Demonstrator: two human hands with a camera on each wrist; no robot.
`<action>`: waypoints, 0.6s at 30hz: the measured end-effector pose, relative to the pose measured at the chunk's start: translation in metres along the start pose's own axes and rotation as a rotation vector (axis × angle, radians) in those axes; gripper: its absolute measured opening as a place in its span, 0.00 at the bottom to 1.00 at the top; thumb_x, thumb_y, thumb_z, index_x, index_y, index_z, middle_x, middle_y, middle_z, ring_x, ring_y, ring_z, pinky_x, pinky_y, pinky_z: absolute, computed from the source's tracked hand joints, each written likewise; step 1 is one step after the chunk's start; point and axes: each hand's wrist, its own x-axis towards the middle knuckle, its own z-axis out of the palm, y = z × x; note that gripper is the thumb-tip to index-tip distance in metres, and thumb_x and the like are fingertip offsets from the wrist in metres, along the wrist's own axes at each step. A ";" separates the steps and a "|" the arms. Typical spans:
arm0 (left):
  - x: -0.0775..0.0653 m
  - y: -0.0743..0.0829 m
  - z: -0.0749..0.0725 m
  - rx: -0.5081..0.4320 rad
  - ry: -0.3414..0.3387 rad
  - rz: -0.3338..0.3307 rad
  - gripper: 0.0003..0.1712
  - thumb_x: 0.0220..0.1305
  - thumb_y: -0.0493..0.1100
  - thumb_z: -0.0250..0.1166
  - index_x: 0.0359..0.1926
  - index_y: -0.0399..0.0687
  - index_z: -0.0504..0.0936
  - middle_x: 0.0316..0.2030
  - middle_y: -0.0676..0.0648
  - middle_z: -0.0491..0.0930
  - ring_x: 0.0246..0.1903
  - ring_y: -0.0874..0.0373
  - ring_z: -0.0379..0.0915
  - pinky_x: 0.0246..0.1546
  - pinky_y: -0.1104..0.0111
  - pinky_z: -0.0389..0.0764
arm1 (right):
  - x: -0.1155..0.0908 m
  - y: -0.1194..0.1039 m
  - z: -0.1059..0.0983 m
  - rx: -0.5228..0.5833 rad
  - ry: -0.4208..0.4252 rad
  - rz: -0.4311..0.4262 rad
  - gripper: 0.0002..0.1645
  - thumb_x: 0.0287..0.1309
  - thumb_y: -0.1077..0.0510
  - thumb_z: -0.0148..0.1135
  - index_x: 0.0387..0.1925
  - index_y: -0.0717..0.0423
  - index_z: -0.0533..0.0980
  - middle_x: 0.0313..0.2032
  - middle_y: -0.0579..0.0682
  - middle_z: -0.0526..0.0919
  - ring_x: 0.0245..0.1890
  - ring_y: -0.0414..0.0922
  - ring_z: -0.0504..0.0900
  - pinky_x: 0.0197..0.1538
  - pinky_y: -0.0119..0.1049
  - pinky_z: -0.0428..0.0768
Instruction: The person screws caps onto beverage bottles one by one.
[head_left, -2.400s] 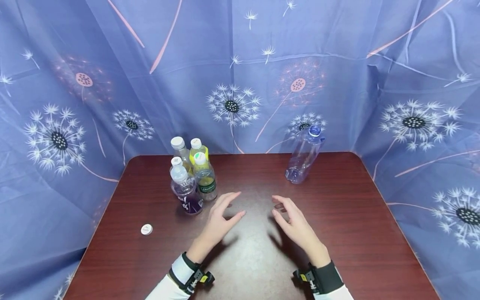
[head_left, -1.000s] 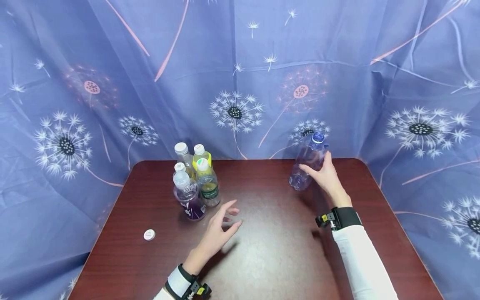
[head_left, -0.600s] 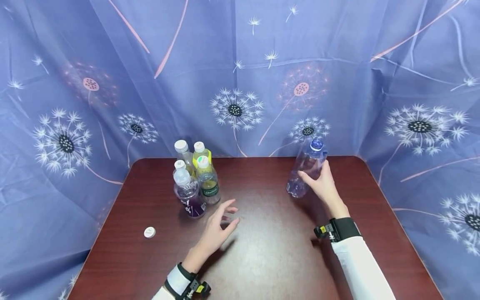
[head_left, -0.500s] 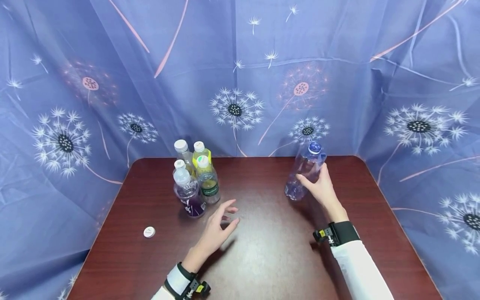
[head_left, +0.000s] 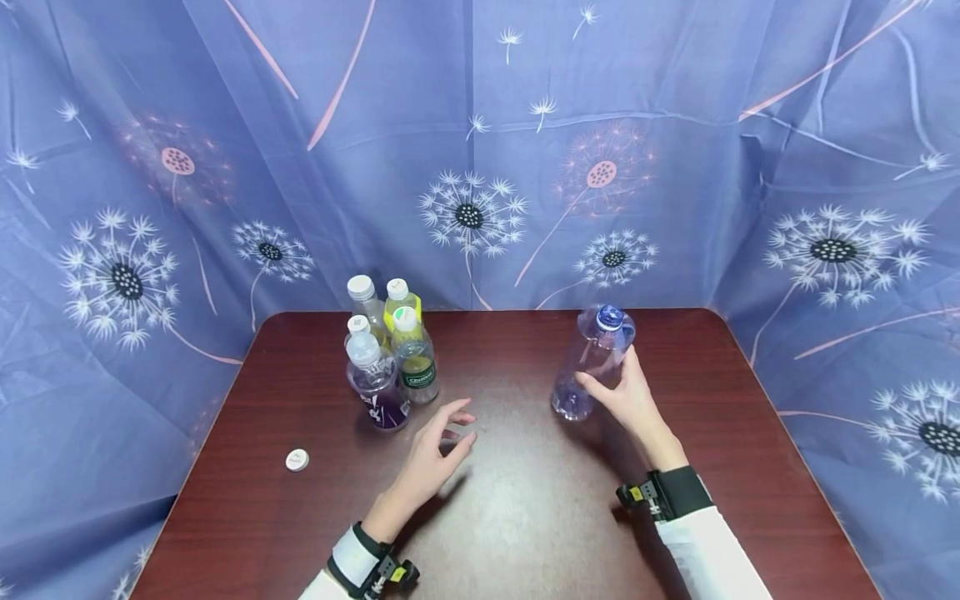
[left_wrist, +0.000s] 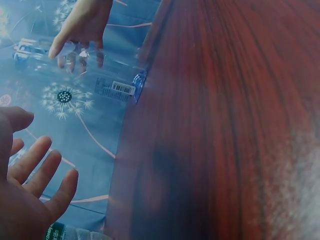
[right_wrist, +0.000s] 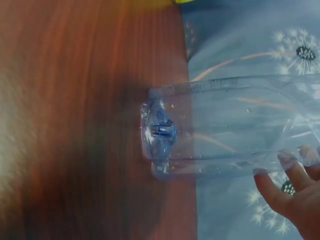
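My right hand [head_left: 630, 408] grips a large clear bluish plastic bottle [head_left: 591, 367] by its side, thumb on the near face and fingers around the back. The bottle has a blue top [head_left: 610, 317]. In the right wrist view, its moulded base [right_wrist: 159, 130] faces the wood; whether it touches the table cannot be made out. My left hand [head_left: 426, 467] hovers over the table with relaxed, spread fingers and holds nothing. Closest to it stands a small clear bottle [head_left: 417, 375] with a green label. In the left wrist view, the bluish bottle [left_wrist: 112, 75] shows a barcode label.
Several capped bottles cluster at the back left, including a purple-labelled bottle [head_left: 384, 404] and a yellow-labelled bottle [head_left: 408, 300]. A loose white cap [head_left: 297, 460] lies on the brown table [head_left: 720, 467] at left. A blue dandelion curtain [head_left: 465, 100] hangs behind the table.
My right hand reached out, took hold of the bluish bottle at the back right, and brought it nearer and leftward. My left hand has stayed almost in place.
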 end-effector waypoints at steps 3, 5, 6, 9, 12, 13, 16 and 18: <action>0.000 0.000 -0.001 0.008 0.001 0.008 0.32 0.61 0.26 0.70 0.67 0.37 0.74 0.49 0.38 0.86 0.50 0.43 0.82 0.43 0.44 0.86 | -0.009 -0.016 0.002 -0.013 -0.025 -0.029 0.49 0.55 0.69 0.74 0.73 0.67 0.58 0.64 0.68 0.72 0.64 0.54 0.71 0.68 0.41 0.66; 0.000 0.001 -0.003 0.017 -0.001 0.011 0.31 0.62 0.26 0.70 0.67 0.38 0.75 0.49 0.40 0.86 0.50 0.44 0.82 0.43 0.45 0.87 | -0.014 -0.029 0.004 -0.013 -0.042 -0.041 0.47 0.55 0.70 0.74 0.72 0.68 0.59 0.63 0.69 0.73 0.61 0.47 0.73 0.66 0.33 0.66; 0.000 0.001 -0.003 0.018 -0.002 0.012 0.31 0.63 0.27 0.69 0.67 0.39 0.75 0.49 0.41 0.86 0.50 0.44 0.82 0.44 0.46 0.87 | -0.017 -0.036 0.004 -0.009 -0.053 -0.043 0.47 0.55 0.70 0.74 0.71 0.69 0.59 0.62 0.69 0.73 0.59 0.43 0.73 0.64 0.30 0.66; 0.000 0.002 -0.005 0.013 -0.008 0.014 0.29 0.65 0.28 0.69 0.66 0.40 0.76 0.49 0.43 0.86 0.50 0.45 0.83 0.44 0.48 0.87 | -0.024 -0.051 0.006 0.011 -0.072 -0.052 0.46 0.54 0.70 0.74 0.70 0.69 0.61 0.61 0.68 0.75 0.54 0.34 0.73 0.60 0.25 0.68; -0.001 0.002 -0.006 0.000 -0.011 0.015 0.27 0.66 0.29 0.68 0.66 0.39 0.76 0.49 0.44 0.86 0.49 0.45 0.83 0.44 0.49 0.87 | -0.031 -0.057 0.009 0.028 -0.086 -0.048 0.46 0.53 0.70 0.74 0.70 0.68 0.62 0.61 0.67 0.75 0.53 0.30 0.73 0.59 0.26 0.70; -0.001 0.002 -0.006 -0.001 -0.012 0.015 0.27 0.66 0.29 0.68 0.66 0.39 0.76 0.49 0.44 0.86 0.49 0.46 0.83 0.44 0.49 0.87 | -0.032 -0.057 0.010 0.026 -0.085 -0.052 0.46 0.53 0.70 0.75 0.70 0.68 0.62 0.61 0.67 0.75 0.53 0.30 0.73 0.60 0.26 0.69; -0.001 0.001 -0.006 0.008 -0.013 0.015 0.27 0.66 0.29 0.68 0.65 0.40 0.77 0.49 0.44 0.86 0.49 0.46 0.83 0.44 0.50 0.88 | -0.036 -0.050 0.016 0.040 -0.086 -0.060 0.46 0.51 0.71 0.75 0.69 0.68 0.63 0.59 0.67 0.76 0.50 0.31 0.75 0.60 0.24 0.69; -0.002 0.000 -0.006 0.019 -0.015 0.015 0.27 0.66 0.28 0.68 0.65 0.41 0.78 0.49 0.44 0.87 0.49 0.46 0.83 0.44 0.52 0.88 | -0.038 -0.040 0.021 0.043 -0.089 -0.083 0.46 0.50 0.72 0.76 0.69 0.67 0.64 0.57 0.66 0.78 0.46 0.32 0.78 0.58 0.24 0.70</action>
